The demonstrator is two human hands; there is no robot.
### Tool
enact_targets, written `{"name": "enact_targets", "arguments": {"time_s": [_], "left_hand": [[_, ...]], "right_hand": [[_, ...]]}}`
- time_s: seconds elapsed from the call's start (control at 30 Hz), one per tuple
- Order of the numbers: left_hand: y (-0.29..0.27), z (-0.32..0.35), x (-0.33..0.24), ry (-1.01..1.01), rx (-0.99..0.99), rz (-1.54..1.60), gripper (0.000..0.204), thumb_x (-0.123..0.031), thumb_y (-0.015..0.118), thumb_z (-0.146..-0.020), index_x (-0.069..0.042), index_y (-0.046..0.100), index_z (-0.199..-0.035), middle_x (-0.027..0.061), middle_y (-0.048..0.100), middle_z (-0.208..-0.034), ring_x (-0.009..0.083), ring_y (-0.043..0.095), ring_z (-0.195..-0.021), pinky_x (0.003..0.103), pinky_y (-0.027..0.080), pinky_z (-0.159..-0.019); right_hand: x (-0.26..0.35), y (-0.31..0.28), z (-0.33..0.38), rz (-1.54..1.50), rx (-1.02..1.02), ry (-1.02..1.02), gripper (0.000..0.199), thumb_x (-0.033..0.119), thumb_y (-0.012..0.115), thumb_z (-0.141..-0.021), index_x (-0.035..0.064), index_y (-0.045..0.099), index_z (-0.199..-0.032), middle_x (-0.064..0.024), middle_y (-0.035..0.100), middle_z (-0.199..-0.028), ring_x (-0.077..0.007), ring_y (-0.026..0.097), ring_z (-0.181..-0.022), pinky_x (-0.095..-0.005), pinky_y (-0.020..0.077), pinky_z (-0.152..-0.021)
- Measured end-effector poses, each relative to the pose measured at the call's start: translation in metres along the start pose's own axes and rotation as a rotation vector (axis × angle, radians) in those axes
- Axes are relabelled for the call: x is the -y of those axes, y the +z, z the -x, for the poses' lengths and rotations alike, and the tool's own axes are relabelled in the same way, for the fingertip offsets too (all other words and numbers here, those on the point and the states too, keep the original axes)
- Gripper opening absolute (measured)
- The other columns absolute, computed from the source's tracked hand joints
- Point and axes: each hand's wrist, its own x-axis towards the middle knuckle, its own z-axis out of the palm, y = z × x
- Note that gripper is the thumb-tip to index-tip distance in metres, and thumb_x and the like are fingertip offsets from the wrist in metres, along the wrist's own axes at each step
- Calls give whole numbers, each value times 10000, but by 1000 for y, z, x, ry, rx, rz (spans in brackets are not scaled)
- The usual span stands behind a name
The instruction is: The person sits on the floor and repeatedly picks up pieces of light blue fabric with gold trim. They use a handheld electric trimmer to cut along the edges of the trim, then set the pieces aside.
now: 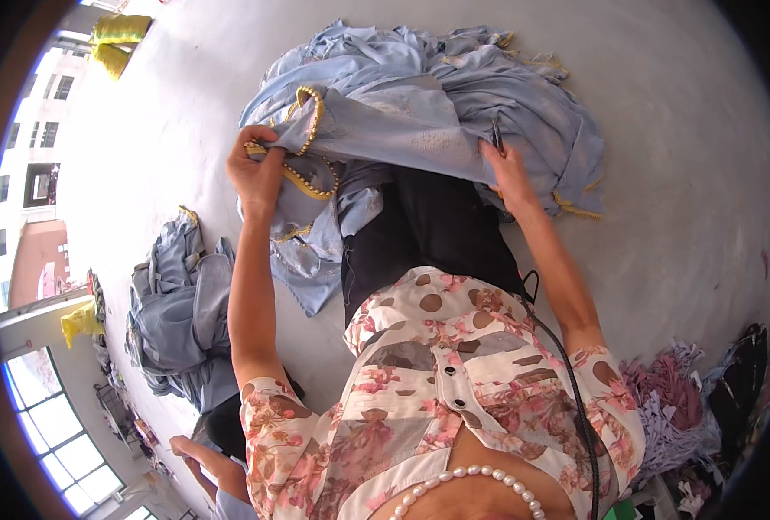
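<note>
Fingers of both hands clamp blue garment (419, 113) over grey floor (662, 173) by windows (47, 425).

No packages, labels, signs or screens are showing anywhere in this view.
</note>
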Motion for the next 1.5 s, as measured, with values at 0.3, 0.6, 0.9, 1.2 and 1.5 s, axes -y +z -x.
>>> {"name": "enact_targets", "arguments": {"time_s": [0.3,0.6,0.9,1.2,1.5], "left_hand": [[29,-103,-71,461,-145,-237,121,-41,592,-712,-29,632,-825,52,661,-804,145,620,-742,261,476,-722],[87,-180,-74,477,40,-322,254,-60,588,-732,-56,614,-984,122,668,-812,275,630,-705,331,481,-637],[84,-180,-78,-69,455,109,223,-167,633,-804,-31,642,-981,74,676,-882,161,665,-777,265,534,-737],[80,-198,-21,-529,693,605,319,-238,576,-895,42,586,-1048,133,669,-929,172,674,-755,267,573,-697],[0,-182,-18,-247,482,590,257,-235,606,-889,-29,550,-1031,63,640,-905,141,646,-771,272,558,-694]], "right_hand": [[62,11,-94,-131,-121,-187,364,414,591,-851,65,551,-942,-16,512,-798,-144,506,-728,-354,463,-615],[35,-20,-124,-102,-397,-357,307,276,661,-829,59,520,-666,34,395,-565,-93,345,-518,-297,326,-494],[14,-26,-133,-107,-526,-447,263,220,673,-814,40,533,-682,9,422,-569,-102,373,-539,-285,335,-516],[57,84,-6,-200,-176,-717,331,159,742,-742,15,601,-1006,-44,630,-915,-70,530,-706,-214,428,-645],[71,70,12,-652,325,-173,161,238,652,-822,88,594,-812,0,601,-695,-47,521,-543,-187,376,-456]]}}
